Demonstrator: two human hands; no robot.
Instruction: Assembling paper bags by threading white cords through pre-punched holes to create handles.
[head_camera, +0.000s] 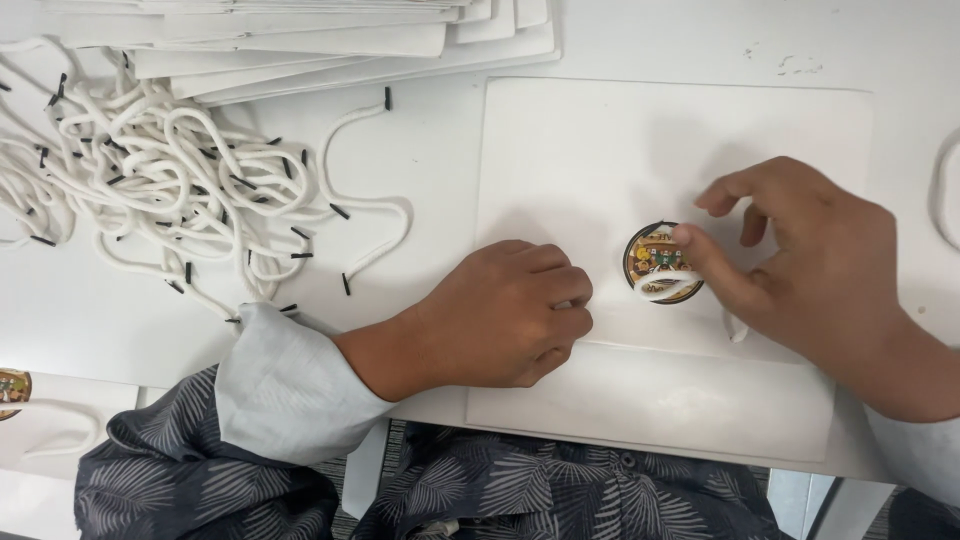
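**Two hands on a flat white paper bag with a round sticker**

Head view: a flat white paper bag (600, 150) lies on the white worktop (420, 150), close to its near edge and right of the middle. A round sticker (660, 262) with a dark rim and a colourful picture sits on the bag's face. The right hand (810, 270) rests on the bag beside the sticker, its fingers spread loosely; thumb and forefinger pinch a loop of white cord (668, 285) that lies across the sticker's lower part. The left hand (500, 315) is curled into a loose fist, knuckles pressed on the bag just left of the sticker; whether it grips anything inside the fist cannot be told. The two hands are apart, with the sticker between them.

Toward the far left corner lies a tangled heap of white cords with black tips (160, 180). Along the far edge sits a fanned stack of white paper bags (340, 45). At the near left edge another bag with the same sticker (12, 385) shows partly.
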